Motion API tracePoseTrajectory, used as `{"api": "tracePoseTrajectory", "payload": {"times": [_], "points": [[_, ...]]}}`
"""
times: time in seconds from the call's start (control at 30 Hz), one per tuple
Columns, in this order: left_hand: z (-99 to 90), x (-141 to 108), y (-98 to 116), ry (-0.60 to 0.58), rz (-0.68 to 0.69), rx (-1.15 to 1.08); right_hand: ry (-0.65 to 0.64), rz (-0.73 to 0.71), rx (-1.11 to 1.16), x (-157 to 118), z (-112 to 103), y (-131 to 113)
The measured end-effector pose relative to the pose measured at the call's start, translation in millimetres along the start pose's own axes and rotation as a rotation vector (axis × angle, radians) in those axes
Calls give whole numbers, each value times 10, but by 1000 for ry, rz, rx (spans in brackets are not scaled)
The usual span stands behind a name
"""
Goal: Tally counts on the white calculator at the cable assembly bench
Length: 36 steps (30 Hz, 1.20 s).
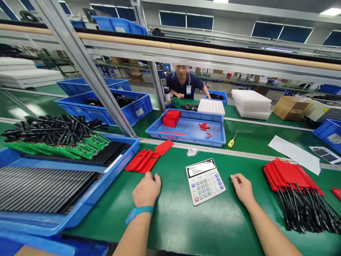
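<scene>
Red plates (145, 162) lie overlapped on the green table (170, 220), just beyond the far side of the left hand (146, 191); whether the fingers touch their near edge cannot be told. The fan's long axis slants from near left to far right, where one loose plate (164, 146) lies. The left hand is much the nearer, loosely curled with its thumb apart from the fingers and nothing seen in it. The right hand (243, 188) rests well to the right, fingers bent; whether its fingertips meet cannot be told. Between the hands, closer to the right one, lies a calculator (205, 182), its long axis running near to far, the far end leaning left.
</scene>
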<state>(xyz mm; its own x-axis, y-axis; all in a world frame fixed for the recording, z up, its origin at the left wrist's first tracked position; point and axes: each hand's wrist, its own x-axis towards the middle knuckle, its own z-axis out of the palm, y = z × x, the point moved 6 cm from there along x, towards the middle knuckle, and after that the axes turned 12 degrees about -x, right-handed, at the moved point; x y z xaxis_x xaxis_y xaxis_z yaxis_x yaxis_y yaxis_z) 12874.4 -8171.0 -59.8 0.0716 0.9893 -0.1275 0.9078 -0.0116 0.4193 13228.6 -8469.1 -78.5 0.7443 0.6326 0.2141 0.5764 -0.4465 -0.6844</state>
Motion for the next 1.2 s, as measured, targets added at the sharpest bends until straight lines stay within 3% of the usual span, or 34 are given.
{"api": "tracePoseTrajectory", "payload": {"times": [1.2], "points": [[11, 11, 4, 4, -9, 3, -12, 32, 28, 30, -14, 14]]}}
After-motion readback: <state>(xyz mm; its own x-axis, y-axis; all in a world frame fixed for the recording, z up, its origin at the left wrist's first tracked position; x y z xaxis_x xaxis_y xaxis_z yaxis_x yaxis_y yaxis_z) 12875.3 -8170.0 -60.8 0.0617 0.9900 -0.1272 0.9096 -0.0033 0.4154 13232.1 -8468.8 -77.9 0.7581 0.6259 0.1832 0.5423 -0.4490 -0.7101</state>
